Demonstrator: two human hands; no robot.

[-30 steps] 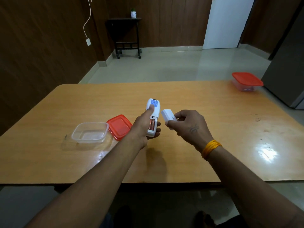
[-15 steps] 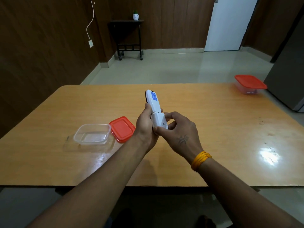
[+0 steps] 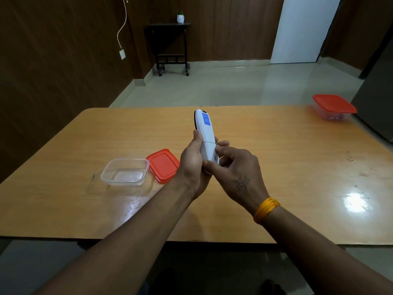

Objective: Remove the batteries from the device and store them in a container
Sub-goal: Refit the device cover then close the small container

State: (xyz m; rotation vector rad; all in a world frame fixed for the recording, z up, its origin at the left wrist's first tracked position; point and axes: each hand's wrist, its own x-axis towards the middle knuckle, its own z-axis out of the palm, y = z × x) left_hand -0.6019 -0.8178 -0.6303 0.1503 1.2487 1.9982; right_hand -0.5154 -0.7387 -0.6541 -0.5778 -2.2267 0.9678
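Note:
A white remote with a blue label on its back is held upright over the middle of the wooden table. My left hand grips its lower half from the left. My right hand pinches the white battery cover, which sits flush on the remote's lower back. No batteries are visible; the compartment is covered. An open clear container stands on the table to the left, with its red lid lying beside it.
A second clear container with a red lid on it stands at the table's far right corner. A dark cabinet edge rises at the right. A black side table stands against the back wall.
One second ago my right hand held the cover apart from the remote and batteries showed in the open compartment. The cover now sits on the remote's back, and the remote is raised more upright.

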